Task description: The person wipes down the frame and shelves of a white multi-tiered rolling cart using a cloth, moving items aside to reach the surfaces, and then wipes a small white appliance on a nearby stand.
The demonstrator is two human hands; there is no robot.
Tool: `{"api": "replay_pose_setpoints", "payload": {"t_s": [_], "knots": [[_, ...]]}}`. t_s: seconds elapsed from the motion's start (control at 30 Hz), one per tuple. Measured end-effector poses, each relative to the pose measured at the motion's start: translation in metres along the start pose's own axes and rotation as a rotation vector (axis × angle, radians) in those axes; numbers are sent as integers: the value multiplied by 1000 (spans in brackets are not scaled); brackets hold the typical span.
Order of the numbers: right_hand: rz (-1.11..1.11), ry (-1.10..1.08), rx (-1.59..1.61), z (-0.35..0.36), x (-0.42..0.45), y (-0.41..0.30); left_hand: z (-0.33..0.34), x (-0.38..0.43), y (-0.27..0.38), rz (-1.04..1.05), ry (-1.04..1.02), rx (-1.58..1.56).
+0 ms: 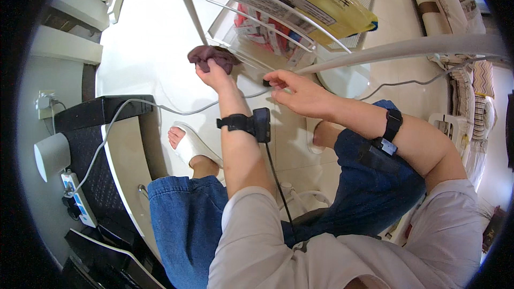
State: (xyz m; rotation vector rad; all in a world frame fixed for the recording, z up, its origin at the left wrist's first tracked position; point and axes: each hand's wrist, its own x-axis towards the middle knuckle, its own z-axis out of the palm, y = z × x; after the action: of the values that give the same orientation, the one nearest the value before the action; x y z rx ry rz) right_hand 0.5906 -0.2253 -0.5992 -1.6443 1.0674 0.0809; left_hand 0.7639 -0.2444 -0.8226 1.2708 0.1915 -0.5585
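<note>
My left hand grips a dark purple-brown cloth at the lower part of a white metal pole of a wire rack. To its right, my right hand is beside the rack's low end, near a small black foot or cap; its fingers are curled and partly apart. Whether they touch the black piece I cannot tell. A thick white tube runs from near my right hand to the right. On the rack lies a large yellow package bearing writing.
A grey cable crosses the floor below my hands. Red packets lie behind the rack's wires. At the left stand a white-fronted drawer cabinet, a power strip and a wall socket. Rolled fabric is at the upper right.
</note>
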Motion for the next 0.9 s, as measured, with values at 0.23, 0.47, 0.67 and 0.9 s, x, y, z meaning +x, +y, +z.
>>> {"api": "replay_pose_setpoints", "payload": {"t_s": [0.23, 0.47, 0.67, 0.9], "knots": [[-171, 105, -141, 4, 22, -25, 25, 14, 51, -34, -193, -70], [-450, 252, -195, 3, 13, -60, 58, -36, 145, 468, -347, -130], [-434, 311, -287, -9, -12, -89, 62, -109, 173, 632, -344, 64], [-129, 134, -264, -50, -61, -79, 52, -167, 151, 613, -481, 105]]}}
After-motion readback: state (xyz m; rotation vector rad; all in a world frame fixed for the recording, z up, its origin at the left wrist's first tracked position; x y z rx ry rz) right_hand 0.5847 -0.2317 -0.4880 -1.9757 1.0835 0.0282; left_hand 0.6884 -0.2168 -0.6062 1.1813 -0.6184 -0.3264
